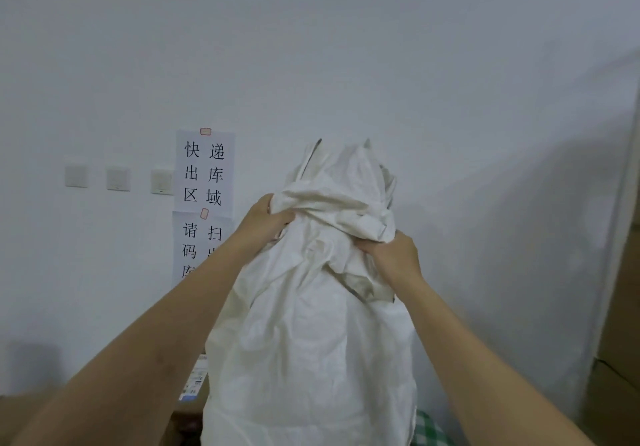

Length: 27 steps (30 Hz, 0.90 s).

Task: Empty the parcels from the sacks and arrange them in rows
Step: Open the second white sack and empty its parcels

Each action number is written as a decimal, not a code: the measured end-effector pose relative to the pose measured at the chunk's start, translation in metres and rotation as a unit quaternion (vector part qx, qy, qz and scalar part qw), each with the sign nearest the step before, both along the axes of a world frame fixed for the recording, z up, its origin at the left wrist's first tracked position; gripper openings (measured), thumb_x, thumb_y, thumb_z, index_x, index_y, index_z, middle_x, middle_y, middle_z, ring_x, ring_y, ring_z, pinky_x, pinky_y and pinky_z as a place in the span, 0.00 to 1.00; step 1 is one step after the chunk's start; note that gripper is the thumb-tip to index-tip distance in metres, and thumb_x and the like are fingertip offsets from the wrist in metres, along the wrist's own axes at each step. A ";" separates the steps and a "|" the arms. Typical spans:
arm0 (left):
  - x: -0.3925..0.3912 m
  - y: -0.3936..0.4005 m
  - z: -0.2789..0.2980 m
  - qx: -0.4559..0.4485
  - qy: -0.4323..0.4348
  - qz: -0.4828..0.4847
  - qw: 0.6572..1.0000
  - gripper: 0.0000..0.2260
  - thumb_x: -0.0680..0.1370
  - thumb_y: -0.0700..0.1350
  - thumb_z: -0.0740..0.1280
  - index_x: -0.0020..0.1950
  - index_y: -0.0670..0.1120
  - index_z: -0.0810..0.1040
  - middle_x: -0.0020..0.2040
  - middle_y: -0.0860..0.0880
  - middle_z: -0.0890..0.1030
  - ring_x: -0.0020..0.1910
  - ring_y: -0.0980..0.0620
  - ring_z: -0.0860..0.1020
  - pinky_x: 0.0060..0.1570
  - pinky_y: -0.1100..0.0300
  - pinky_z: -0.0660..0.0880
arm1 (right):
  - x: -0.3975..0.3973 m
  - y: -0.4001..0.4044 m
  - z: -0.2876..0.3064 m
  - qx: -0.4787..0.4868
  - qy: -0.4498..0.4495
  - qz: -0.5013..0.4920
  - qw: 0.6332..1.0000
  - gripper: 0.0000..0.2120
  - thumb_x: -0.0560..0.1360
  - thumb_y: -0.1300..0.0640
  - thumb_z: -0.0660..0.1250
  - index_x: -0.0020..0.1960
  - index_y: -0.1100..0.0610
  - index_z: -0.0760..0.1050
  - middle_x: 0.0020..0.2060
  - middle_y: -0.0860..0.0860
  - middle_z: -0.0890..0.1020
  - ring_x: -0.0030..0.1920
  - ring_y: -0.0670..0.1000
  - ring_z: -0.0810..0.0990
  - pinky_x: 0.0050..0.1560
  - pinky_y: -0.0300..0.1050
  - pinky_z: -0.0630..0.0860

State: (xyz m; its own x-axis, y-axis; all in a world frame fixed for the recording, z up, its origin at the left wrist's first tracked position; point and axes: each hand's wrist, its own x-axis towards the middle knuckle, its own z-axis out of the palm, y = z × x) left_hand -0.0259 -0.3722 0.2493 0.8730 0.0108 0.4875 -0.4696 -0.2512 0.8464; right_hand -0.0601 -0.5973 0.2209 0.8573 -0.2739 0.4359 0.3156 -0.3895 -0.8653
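**A:** Head view first: where is the sack against the hands?

**B:** It hangs upright in front of the person, filling the lower middle of the picture. The left hand has its fingers curled into a bunch of cloth at the upper left of the sack. The right hand grips a fold on the upper right, a little lower than the left. Both hands are clamped on the fabric, with crumpled cloth heaped above and between them.

**A:** And the top of it?

**B:** Loose white cloth rises above the hands into two small peaks. I cannot tell whether that end is the mouth.

**A:** What room is there around it?

**B:** A plain white wall stands behind. To the left on it are three switch plates and two paper notices printed with Chinese characters, the lower one partly hidden by the left forearm. On the far right edge stand stacked cardboard boxes.

**A:** Anything under the sack?

**B:** At lower left a brown parcel with a printed label shows just beside the sack. At lower right a patch of green checked cloth peeks out.

**A:** What is inside the sack?

**B:** Cannot tell; the cloth hides it.
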 end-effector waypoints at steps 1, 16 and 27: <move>0.000 0.000 -0.001 0.008 0.000 0.001 1.000 0.12 0.76 0.42 0.66 0.59 0.49 0.73 0.53 0.48 0.79 0.46 0.53 0.78 0.46 0.59 0.73 | -0.002 0.000 0.001 -0.029 0.004 -0.003 1.000 0.11 0.71 0.49 0.72 0.50 0.51 0.75 0.46 0.48 0.81 0.47 0.51 0.80 0.50 0.49 0.77; -0.022 -0.006 0.017 0.000 -0.131 0.084 0.988 0.08 0.79 0.46 0.63 0.58 0.49 0.72 0.48 0.52 0.77 0.51 0.50 0.77 0.46 0.58 0.73 | -0.013 0.006 0.012 -0.022 -0.071 -0.049 0.996 0.13 0.75 0.46 0.65 0.55 0.52 0.73 0.47 0.48 0.79 0.47 0.52 0.78 0.51 0.51 0.76; -0.036 -0.001 0.063 -0.007 -0.195 0.067 0.978 0.12 0.79 0.44 0.63 0.62 0.49 0.72 0.51 0.54 0.77 0.52 0.54 0.75 0.40 0.70 0.68 | -0.010 0.021 0.048 -0.036 -0.087 -0.060 0.994 0.15 0.76 0.48 0.62 0.60 0.52 0.73 0.49 0.49 0.79 0.50 0.54 0.78 0.46 0.45 0.71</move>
State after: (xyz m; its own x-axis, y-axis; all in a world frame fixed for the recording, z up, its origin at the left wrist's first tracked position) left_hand -0.0615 -0.3736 0.3119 0.6104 0.1212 0.7828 -0.7219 -0.3215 0.6127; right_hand -0.0700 -0.5764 0.2687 0.7301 -0.3326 0.5969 0.4051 -0.4928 -0.7701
